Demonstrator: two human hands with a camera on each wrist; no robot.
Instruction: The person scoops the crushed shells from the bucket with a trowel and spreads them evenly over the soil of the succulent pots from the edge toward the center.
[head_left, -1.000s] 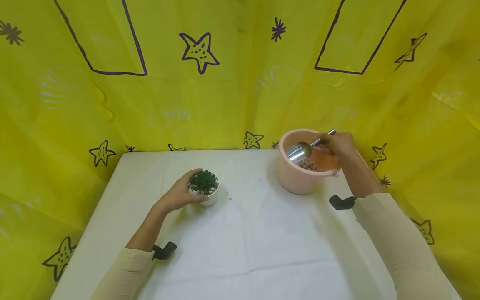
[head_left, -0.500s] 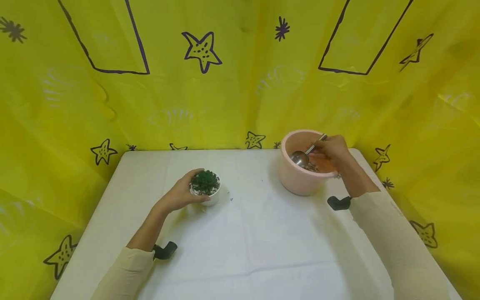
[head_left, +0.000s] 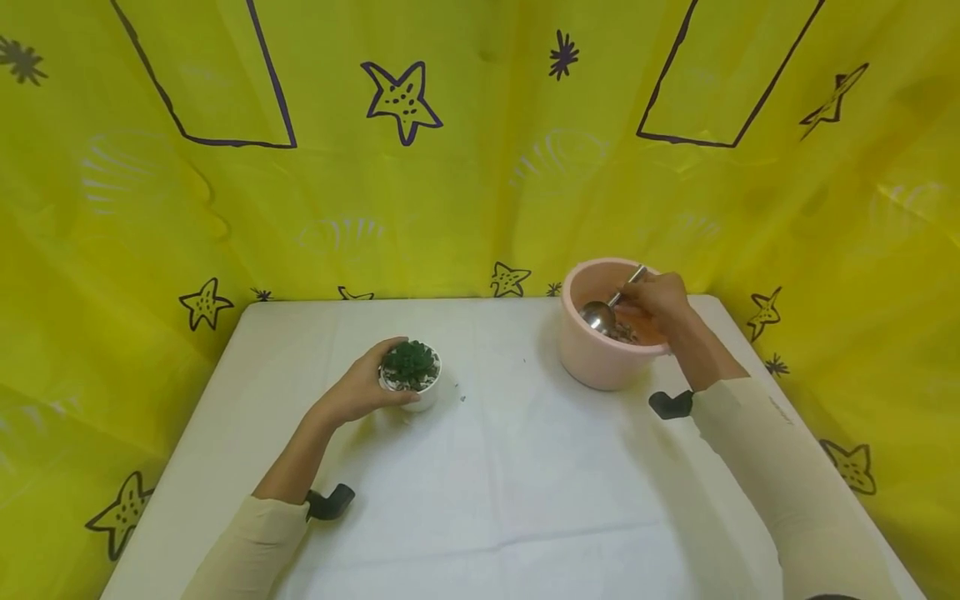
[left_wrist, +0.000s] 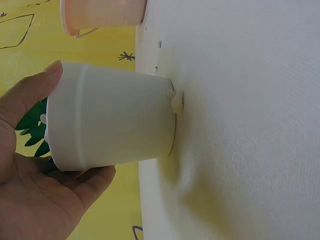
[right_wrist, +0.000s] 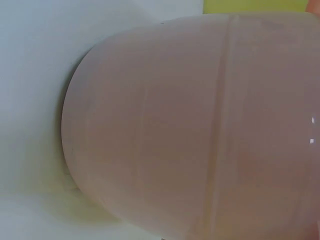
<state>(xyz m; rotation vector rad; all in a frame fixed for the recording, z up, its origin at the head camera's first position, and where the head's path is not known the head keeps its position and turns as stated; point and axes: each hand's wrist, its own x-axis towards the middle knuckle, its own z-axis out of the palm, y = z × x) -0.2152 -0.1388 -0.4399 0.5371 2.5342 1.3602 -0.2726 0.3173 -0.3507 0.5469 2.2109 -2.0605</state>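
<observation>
My left hand [head_left: 358,388] grips a small white pot [left_wrist: 115,117] near its rim, thumb on one side and fingers on the other. The pot stands upright on the table and holds a green succulent [head_left: 410,364] with pale pebbles around it. In my right hand [head_left: 658,302] is the handle of a metal scoop [head_left: 598,317], held over the pink bucket [head_left: 600,367]. The scoop's bowl is down inside the bucket, against brownish gravel [head_left: 624,334]. Only the bucket's outer wall [right_wrist: 150,125] fills the right wrist view; the right hand is hidden there.
A white cloth covers the table [head_left: 495,483]. Small crumbs [head_left: 461,394] lie beside the pot, and a pale fragment [left_wrist: 177,102] sits at its base. Behind the table hangs a yellow curtain [head_left: 450,208] with drawn stars.
My right hand has moved left and lowered the scoop deeper into the bucket, and its handle now stands steeper. The left hand and the pot have stayed put.
</observation>
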